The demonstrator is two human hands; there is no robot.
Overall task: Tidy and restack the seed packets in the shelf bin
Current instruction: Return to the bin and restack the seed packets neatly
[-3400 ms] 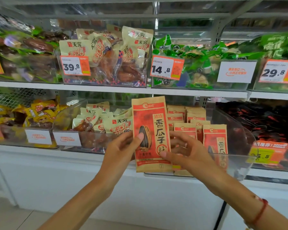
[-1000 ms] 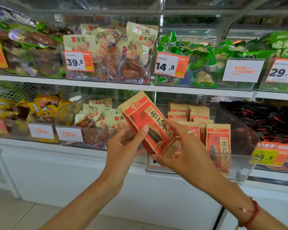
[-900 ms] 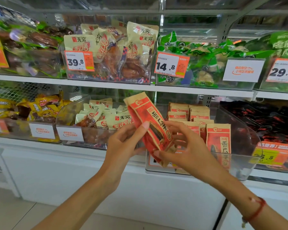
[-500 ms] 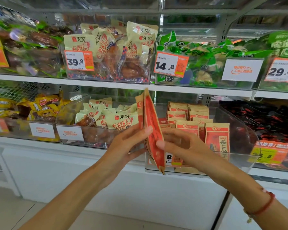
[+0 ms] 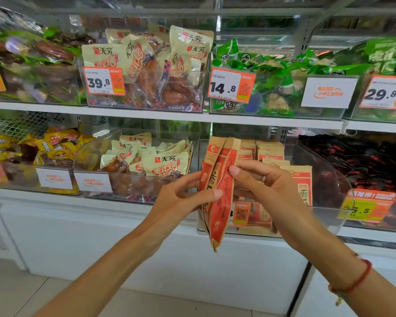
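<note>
Both hands — left hand [image 5: 183, 197], right hand [image 5: 268, 193] — pinching seed packets [image 5: 220, 191] edge-on before the clear bin [image 5: 325, 213].

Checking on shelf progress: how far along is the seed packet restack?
Done: packets stand in rows at the bin's back. In hand: left hand and right hand hold two seed packets edge-on before the bin. Left: setting them in.

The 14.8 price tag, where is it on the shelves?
In the head view, the 14.8 price tag is on the upper shelf, right of centre, on the front of the bin of green packets, above the seed packets held in both hands.
</note>
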